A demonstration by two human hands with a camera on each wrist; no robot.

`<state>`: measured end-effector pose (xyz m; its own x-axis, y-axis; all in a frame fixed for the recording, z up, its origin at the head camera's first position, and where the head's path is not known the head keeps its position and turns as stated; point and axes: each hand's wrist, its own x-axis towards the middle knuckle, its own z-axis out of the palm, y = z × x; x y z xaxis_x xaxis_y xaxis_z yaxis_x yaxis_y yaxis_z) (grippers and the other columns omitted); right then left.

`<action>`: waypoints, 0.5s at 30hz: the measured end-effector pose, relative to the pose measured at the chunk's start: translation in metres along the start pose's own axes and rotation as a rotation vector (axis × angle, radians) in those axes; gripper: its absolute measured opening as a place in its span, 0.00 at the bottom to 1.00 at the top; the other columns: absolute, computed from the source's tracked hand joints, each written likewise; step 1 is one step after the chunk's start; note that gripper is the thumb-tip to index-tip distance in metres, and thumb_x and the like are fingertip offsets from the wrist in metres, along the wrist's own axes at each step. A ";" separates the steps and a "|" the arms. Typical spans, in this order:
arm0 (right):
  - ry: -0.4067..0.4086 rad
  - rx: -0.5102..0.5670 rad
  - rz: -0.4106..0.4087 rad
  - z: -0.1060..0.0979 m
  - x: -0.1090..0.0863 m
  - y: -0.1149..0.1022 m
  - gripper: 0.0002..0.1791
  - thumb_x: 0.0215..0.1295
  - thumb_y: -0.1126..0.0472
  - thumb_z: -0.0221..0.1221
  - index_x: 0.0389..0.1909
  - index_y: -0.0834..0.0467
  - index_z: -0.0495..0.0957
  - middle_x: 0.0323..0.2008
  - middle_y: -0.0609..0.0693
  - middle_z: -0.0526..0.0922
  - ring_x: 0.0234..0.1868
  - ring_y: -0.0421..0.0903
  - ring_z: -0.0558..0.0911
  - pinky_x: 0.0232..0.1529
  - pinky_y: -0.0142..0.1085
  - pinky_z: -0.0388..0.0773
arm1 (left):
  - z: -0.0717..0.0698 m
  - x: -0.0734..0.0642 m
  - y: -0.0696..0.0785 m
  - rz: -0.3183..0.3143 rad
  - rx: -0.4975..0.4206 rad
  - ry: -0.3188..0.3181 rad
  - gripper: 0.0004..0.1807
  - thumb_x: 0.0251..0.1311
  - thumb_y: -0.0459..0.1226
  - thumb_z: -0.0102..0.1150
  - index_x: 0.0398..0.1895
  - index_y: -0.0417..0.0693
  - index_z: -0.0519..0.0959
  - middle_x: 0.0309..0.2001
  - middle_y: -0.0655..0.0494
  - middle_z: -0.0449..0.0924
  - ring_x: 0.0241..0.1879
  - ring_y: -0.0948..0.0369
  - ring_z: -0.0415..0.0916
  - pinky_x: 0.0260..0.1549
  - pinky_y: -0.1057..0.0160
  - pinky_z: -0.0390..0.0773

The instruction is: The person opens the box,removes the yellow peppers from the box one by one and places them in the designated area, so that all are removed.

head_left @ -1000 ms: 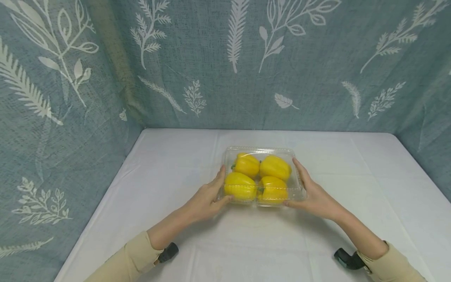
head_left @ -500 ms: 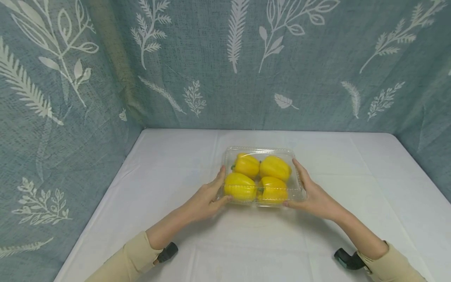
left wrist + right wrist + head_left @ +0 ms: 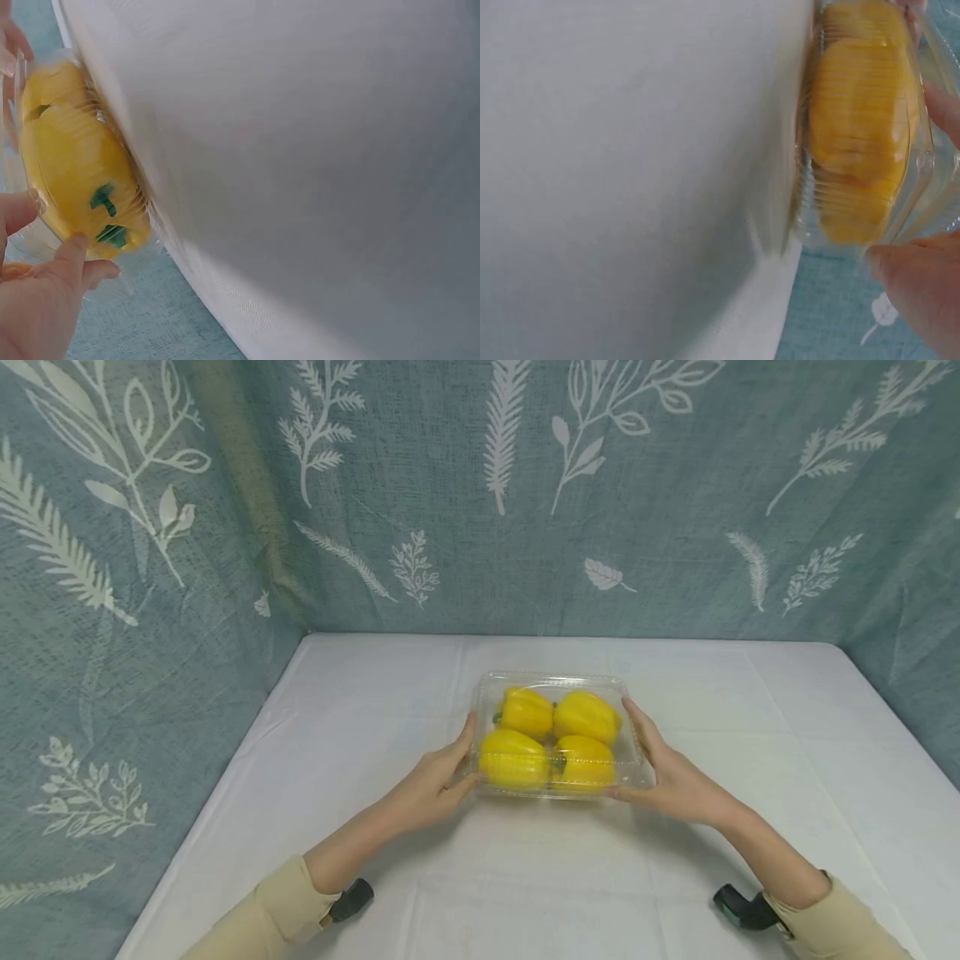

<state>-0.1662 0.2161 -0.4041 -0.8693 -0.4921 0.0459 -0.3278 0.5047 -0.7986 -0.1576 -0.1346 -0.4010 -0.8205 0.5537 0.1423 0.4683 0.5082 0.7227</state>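
A clear plastic clamshell box (image 3: 551,678) sits toward the back of the white table, with several yellow bell peppers (image 3: 585,717) inside. Green stems show through its ribbed wall in the left wrist view. My left hand (image 3: 431,787) is at the box's left side, its thumb at the near corner and its fingers along the side wall. On the opposite side, my right hand (image 3: 678,781) holds the box, thumb on the near right corner and fingers reaching back along the right edge. The right wrist view shows my right thumb (image 3: 900,266) right at the box's rim.
The table (image 3: 555,877) is covered with a white cloth. Blue-green curtains (image 3: 450,468) with white leaf prints stand behind and at both sides. A black wrist device (image 3: 351,900) is on the left wrist and another black device (image 3: 742,907) on the right.
My left hand has shifted slightly left, its thumb drawing back to the box's corner. The peppers have moved a little to the right inside the box. My right hand has hardly moved.
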 end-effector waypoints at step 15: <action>-0.083 0.016 -0.026 -0.017 -0.005 0.005 0.62 0.60 0.59 0.68 0.78 0.44 0.28 0.77 0.54 0.30 0.73 0.69 0.45 0.68 0.63 0.49 | -0.002 0.000 0.003 -0.026 0.090 0.016 0.45 0.69 0.38 0.56 0.77 0.38 0.37 0.73 0.37 0.46 0.70 0.43 0.53 0.66 0.48 0.58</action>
<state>-0.1699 0.2324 -0.3980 -0.8266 -0.5625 0.0173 -0.3435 0.4799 -0.8073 -0.1564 -0.1345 -0.3976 -0.8376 0.5291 0.1360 0.4740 0.5801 0.6624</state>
